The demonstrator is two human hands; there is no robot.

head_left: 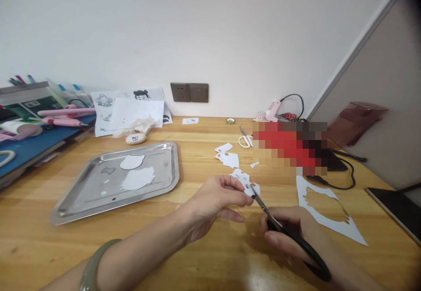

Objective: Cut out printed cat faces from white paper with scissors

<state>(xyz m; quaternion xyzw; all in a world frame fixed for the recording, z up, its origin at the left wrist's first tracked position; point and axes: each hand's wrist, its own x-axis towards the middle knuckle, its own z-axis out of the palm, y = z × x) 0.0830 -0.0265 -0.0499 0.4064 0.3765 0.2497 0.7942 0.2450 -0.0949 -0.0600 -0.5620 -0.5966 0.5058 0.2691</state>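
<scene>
Between the thumb and fingers of my left hand (226, 194) is a small white paper piece (241, 178) with black printed marks. My right hand (292, 227) grips black-handled scissors (274, 220), whose blades point up and left and meet the paper's right edge. Part of the paper is hidden behind my left fingers. Just beyond my hands lie white paper scraps (230, 159) with cut-out holes. Left of my left hand, a metal tray (82, 207) holds a cat-head paper shape (132, 162), a jagged-edged paper shape (138, 179) and several tiny pieces.
White-handled scissors (245, 141), a tape roll (230, 120) and a pink glue gun (271, 112) lie toward the wall. At right are a cut-out paper sheet (324, 216) and a cable (353, 177). Printed sheets (131, 111) and a white oval object (136, 138) sit behind the tray.
</scene>
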